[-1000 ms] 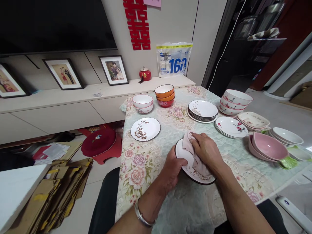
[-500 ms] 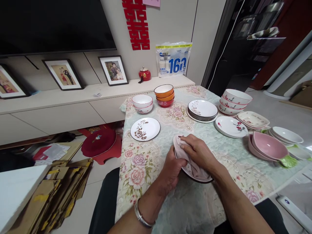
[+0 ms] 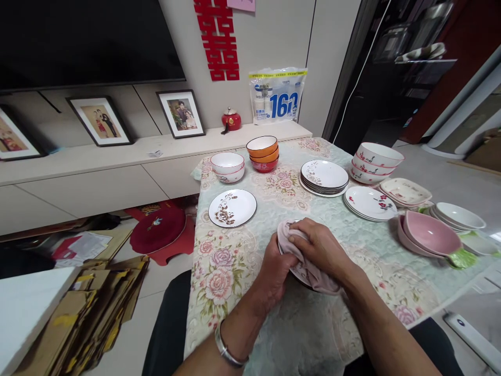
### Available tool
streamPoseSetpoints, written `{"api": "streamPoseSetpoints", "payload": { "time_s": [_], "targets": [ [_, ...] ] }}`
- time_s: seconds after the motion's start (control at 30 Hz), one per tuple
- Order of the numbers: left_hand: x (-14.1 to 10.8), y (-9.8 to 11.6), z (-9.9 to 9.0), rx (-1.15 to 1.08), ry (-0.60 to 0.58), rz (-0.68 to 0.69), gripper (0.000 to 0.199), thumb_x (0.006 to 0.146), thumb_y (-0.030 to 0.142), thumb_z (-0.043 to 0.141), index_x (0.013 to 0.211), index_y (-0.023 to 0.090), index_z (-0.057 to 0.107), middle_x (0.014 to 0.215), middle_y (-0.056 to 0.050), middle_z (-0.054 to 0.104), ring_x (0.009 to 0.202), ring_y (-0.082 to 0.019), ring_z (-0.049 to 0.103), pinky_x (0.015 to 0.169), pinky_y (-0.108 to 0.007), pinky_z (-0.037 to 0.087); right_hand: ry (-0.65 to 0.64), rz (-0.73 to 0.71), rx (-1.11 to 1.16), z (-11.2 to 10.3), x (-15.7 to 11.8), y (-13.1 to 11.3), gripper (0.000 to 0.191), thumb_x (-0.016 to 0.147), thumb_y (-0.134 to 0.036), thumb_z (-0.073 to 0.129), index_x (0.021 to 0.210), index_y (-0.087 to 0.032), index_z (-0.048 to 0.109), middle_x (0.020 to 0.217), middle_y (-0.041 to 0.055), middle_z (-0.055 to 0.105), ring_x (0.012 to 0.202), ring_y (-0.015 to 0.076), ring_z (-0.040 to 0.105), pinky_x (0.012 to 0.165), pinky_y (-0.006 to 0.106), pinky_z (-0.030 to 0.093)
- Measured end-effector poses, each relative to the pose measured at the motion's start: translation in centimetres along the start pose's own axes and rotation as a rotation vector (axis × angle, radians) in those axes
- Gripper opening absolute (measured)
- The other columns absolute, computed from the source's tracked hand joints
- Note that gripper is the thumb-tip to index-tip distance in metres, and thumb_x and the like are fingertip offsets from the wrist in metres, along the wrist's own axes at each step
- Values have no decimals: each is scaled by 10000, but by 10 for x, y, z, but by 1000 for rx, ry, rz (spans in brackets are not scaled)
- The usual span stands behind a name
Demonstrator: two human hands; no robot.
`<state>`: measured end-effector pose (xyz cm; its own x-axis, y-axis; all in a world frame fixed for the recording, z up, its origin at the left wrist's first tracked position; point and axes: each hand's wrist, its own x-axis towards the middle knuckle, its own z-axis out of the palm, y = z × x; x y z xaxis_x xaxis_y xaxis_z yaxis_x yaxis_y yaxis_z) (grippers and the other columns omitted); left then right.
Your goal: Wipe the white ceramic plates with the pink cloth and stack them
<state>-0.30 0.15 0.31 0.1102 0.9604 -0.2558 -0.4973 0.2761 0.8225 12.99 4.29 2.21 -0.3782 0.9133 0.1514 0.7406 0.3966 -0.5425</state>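
Observation:
My left hand (image 3: 277, 266) is closed on the left edge of a white plate (image 3: 300, 275) with a dark rim, its thumb lying over the front. A pale pink cloth (image 3: 318, 277) is bunched in my right hand (image 3: 319, 243), which presses it against the plate's face. Most of the plate is hidden by the cloth and my hands; it is tilted above the tablecloth. Left of my hands, a single white plate (image 3: 232, 208) with a brown flower pattern lies flat. Beyond them stands a stack of similar brown-flowered plates (image 3: 324, 175).
Floral cloth covers the table (image 3: 250, 248). White bowls (image 3: 227, 163) and orange bowls (image 3: 262, 148) are stacked at the back. Flower plates (image 3: 370, 203), tall bowls (image 3: 378, 162) and pink leaf-shaped bowls (image 3: 430, 233) sit right. A red stool (image 3: 158, 230) and flattened cardboard (image 3: 105, 308) are left.
The cloth has shifted slightly over the plate and now covers more of its lower right rim. Both hands keep nearly the same place.

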Motion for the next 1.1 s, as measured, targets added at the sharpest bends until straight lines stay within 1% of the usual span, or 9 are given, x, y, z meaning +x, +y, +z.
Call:
{"api": "streamPoseSetpoints", "payload": {
  "time_s": [0.1, 0.2, 0.3, 0.43, 0.5, 0.67, 0.83, 0.93, 1.1],
  "targets": [
    [0, 0, -1, -3, 14, -23, 713, 508, 11, 539, 1202, 166, 586, 999, -57, 702, 839, -196, 624, 705, -280, 491, 61, 152, -126, -1, 1, 10, 284, 930, -265, 498, 1134, -159, 664, 1100, 121, 678, 1009, 242, 620, 878, 336, 434],
    [0, -1, -2, -6, 12, -31, 708, 499, 15, 540, 1190, 156, 592, 987, -65, 708, 851, -212, 633, 705, -288, 497, 76, 205, -220, -1, 0, 14, 290, 932, -278, 493, 1133, -156, 662, 1056, 128, 679, 969, 243, 629, 834, 328, 437],
    [0, -2, -2, -5, 21, -25, 715, 503, 17, 546, 1200, 170, 594, 995, -57, 707, 863, -211, 636, 719, -288, 501, 54, 143, -200, -2, -1, 8, 275, 930, -265, 492, 1119, -160, 662, 1054, 121, 673, 946, 228, 629, 821, 314, 440],
    [0, -2, -3, 11, 17, -8, 707, 518, 16, 543, 1203, 181, 593, 967, -46, 702, 865, -201, 633, 719, -275, 495, 1, 23, -39, -4, -1, 1, 229, 915, -230, 506, 1054, -174, 679, 1068, 93, 686, 975, 210, 624, 858, 304, 446],
    [1, -2, -3, 14, 20, -9, 713, 514, 18, 539, 1206, 182, 594, 975, -44, 700, 857, -199, 633, 717, -275, 495, 16, 41, -18, -3, -1, 3, 233, 913, -238, 514, 1062, -181, 683, 1083, 90, 692, 985, 212, 625, 871, 313, 447],
    [2, -2, -4, 1, 43, -46, 726, 486, 21, 546, 1193, 175, 600, 1005, -47, 705, 846, -210, 639, 723, -294, 502, 80, 180, -143, 1, 0, 12, 287, 921, -279, 514, 1132, -160, 667, 1108, 130, 681, 1009, 248, 625, 875, 349, 441],
    [2, 0, -3, -21, 38, -46, 703, 484, 13, 551, 1167, 175, 595, 992, -47, 694, 874, -210, 633, 718, -282, 495, 25, 97, -123, 3, -1, 3, 261, 925, -257, 497, 1100, -168, 667, 1074, 111, 668, 977, 224, 623, 849, 314, 441],
    [1, 0, -3, -12, 44, -40, 656, 480, 18, 552, 1115, 172, 610, 946, -39, 683, 822, -191, 621, 689, -269, 481, -9, 28, -72, 3, -2, -2, 229, 914, -228, 493, 1052, -178, 669, 1049, 91, 667, 941, 206, 620, 826, 298, 441],
    [2, 0, -3, 3, 35, -35, 662, 489, 17, 539, 1129, 172, 599, 911, -30, 673, 774, -174, 605, 667, -263, 473, 2, 8, 6, 2, 0, -1, 197, 897, -228, 512, 997, -204, 680, 1027, 67, 679, 940, 198, 620, 824, 292, 449]
  ]
}}
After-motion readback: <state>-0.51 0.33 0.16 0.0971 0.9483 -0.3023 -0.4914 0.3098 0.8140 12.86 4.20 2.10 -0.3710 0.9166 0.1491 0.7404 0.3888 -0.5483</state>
